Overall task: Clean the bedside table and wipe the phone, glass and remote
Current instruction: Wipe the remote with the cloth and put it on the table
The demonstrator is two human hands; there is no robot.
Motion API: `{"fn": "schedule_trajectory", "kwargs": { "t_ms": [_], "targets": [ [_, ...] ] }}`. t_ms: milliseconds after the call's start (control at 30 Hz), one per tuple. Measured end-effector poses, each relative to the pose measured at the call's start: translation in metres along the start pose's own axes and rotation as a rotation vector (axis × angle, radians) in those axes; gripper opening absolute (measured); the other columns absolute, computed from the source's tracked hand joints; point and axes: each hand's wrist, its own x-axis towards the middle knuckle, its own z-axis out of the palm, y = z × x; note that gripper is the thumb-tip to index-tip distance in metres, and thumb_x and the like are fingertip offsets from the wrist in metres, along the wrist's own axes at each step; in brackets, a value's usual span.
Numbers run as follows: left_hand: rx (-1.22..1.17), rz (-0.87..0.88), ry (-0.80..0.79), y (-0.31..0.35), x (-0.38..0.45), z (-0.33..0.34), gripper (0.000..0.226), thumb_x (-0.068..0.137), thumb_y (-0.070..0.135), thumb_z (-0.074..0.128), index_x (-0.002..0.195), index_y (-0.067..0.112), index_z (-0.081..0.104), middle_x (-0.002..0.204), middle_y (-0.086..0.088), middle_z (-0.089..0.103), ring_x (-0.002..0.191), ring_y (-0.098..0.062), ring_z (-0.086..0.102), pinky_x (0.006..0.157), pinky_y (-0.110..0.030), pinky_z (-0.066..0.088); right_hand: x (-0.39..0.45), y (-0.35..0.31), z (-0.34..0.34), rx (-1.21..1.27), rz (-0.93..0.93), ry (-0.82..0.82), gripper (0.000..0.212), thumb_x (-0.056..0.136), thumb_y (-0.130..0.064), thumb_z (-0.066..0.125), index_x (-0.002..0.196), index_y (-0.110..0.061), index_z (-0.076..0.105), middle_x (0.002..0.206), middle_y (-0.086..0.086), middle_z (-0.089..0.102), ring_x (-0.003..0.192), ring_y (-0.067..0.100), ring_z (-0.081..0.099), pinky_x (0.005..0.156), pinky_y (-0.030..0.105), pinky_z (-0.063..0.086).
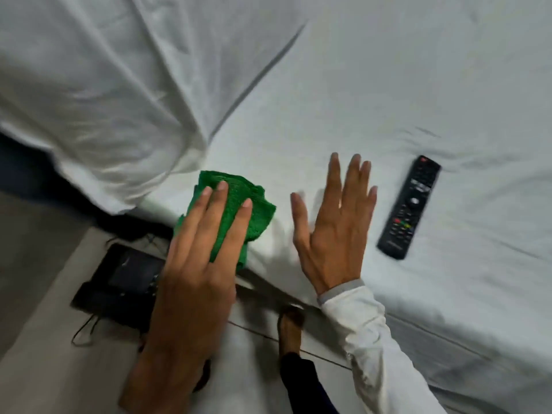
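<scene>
A folded green cloth (239, 204) lies at the near edge of the white bed sheet (388, 85). My left hand (197, 264) rests flat on it with the fingers spread over the cloth. My right hand (331, 225), in a white sleeve, hovers open over the sheet just right of the cloth, holding nothing. A black remote (409, 207) lies face up on the sheet to the right of my right hand, apart from it. No phone, glass or bedside table shows in this view.
A rumpled white duvet (104, 100) hangs over the bed's left side. On the pale floor below lies a black flat device (119, 282) with thin cables. My bare foot (291, 327) stands by the bed edge.
</scene>
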Motion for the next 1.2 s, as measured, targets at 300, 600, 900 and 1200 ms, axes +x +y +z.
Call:
{"fn": "schedule_trajectory", "kwargs": {
  "t_ms": [300,600,900,1200],
  "targets": [
    [-0.01,0.266,-0.107,0.078,0.067,0.08,0.064,0.084,-0.026,0.059,0.142,0.0,0.055,0.151,-0.029,0.046,0.142,-0.046,0.044,0.109,-0.061,0.047,0.03,0.136,0.0,-0.051,0.516,-0.033,0.071,0.097,-0.025,0.054,0.159,-0.012,0.024,0.166,0.02,0.022,0.151,0.038,0.027,0.123,0.047,0.022],
    [-0.049,0.082,0.007,0.042,0.056,0.04,0.048,0.099,-0.016,0.045,0.143,0.001,0.053,0.154,-0.027,0.044,0.144,-0.042,0.043,0.119,-0.055,0.039,0.02,0.086,-0.012,1.379,0.665,-0.259,0.057,0.085,-0.002,0.065,0.141,-0.012,0.059,0.123,0.013,0.07,0.093,0.021,0.067,0.083,0.034,0.058],
    [0.032,-0.403,0.167,-0.068,-0.043,-0.056,0.043,0.102,-0.004,0.044,0.142,0.004,0.056,0.154,-0.022,0.047,0.143,-0.038,0.046,0.121,-0.046,0.036,-0.127,-0.084,0.04,2.159,1.002,-1.347,0.069,0.083,-0.023,0.072,0.146,-0.007,0.048,0.134,0.026,0.06,0.081,0.023,0.058,0.054,0.025,0.046],
    [-0.031,-0.777,0.02,-0.095,-0.191,-0.089,0.053,0.087,-0.003,0.055,0.139,0.002,0.059,0.15,-0.022,0.052,0.138,-0.04,0.051,0.112,-0.052,0.047,-0.229,-0.184,0.059,1.718,1.161,-1.56,0.065,0.073,-0.027,0.08,0.132,-0.011,0.057,0.095,0.011,0.066,0.074,0.02,0.065,0.061,0.028,0.05]
  ]
}}
